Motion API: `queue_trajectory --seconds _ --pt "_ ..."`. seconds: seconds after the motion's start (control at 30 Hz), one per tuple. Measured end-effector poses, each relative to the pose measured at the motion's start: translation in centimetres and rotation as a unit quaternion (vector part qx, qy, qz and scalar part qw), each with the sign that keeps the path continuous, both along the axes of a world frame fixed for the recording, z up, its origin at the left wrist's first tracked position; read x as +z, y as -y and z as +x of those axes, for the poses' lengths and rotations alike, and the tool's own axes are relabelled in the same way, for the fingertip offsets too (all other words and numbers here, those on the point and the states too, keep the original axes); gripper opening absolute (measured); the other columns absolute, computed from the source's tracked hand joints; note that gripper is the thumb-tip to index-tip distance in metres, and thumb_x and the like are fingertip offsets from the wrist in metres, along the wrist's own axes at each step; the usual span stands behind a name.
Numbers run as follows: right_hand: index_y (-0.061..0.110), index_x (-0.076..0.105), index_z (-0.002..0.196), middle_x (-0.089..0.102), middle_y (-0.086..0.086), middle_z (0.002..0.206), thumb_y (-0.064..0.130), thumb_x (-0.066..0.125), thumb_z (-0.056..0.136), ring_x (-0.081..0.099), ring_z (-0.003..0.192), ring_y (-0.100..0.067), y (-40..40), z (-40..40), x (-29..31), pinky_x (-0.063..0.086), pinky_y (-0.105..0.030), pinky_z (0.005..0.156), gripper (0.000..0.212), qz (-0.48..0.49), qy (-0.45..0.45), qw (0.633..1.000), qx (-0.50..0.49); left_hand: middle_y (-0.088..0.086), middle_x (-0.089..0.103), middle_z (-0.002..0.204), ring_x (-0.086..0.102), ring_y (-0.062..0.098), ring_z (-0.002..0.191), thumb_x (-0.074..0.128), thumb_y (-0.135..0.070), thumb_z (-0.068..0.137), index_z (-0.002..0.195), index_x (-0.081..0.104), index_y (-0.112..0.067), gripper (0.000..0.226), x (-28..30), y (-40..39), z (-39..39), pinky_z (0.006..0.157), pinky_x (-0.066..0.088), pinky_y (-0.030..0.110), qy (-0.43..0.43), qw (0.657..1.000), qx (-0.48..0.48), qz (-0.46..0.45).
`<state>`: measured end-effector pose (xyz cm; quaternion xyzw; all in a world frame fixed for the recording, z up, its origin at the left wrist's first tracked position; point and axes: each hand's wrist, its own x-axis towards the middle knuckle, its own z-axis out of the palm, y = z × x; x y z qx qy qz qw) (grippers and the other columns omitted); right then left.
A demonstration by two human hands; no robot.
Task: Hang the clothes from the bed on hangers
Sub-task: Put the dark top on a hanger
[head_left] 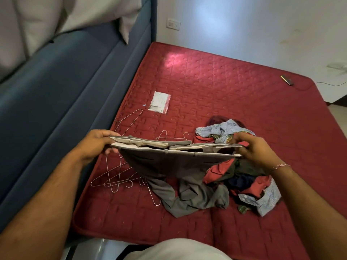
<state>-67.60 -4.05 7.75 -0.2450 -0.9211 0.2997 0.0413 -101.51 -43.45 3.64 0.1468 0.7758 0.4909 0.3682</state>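
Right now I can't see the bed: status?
Left hand and right hand grip grey trousers by the waistband. Hangers loose on bed. Nothing blocking.

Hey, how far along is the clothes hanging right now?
Nothing looks hung yet. The left hand and right hand hold grey trousers stretched by the waistband above the bed. The wire hangers all lie bare, and a pile of clothes is left.

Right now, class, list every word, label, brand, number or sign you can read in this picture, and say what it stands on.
None can be read.
White plastic packet on the red mattress: faint print, too blurred to read.
Wall socket: no legible marking.
Grey trousers held by both hands: no label visible.
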Motion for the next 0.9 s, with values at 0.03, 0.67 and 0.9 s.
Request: queue_trajectory --seconds 0.03,0.67,0.9 --pt "0.018 0.072 0.096 0.073 -0.004 0.099 -0.011 0.064 0.090 0.071 0.086 -0.014 0.1 0.1 0.4 0.058 -0.032 0.073 0.032 -0.073 -0.015 0.997 -0.024 0.023 0.075 0.082 0.061 0.012 0.048 0.049 0.014 0.096 0.111 0.071 0.001 0.030 0.1 0.2 -0.1 0.045 0.046 0.018 -0.002 1.000 -0.010 0.010" --pt "0.021 0.063 0.087 0.066 0.004 0.076 -0.002 0.072 0.073 0.063 0.067 -0.017 2.0 0.5 7.3 0.052 -0.032 0.066 0.028 0.160 -0.233 0.945 -0.166 -0.012 0.070 0.075 0.065 -0.003 0.073 0.081 -0.015 0.088 0.085 0.074 -0.033 0.019 8.4 -6.5 -3.2 0.064 0.040 0.002 -0.379 0.921 0.067 0.056" --pt "0.017 0.070 0.086 0.069 0.009 0.081 -0.020 0.053 0.083 0.060 0.078 -0.011 -1.9 1.3 17.2 0.048 -0.025 0.070 0.041 -0.056 -0.379 0.913 -0.142 -0.008 0.070 0.082 0.059 -0.002 0.074 0.073 -0.023 0.097 0.089 0.076 -0.029 0.011 17.1 -9.5 -4.7 0.069 0.048 0.009 -0.322 0.919 -0.014 0.226"
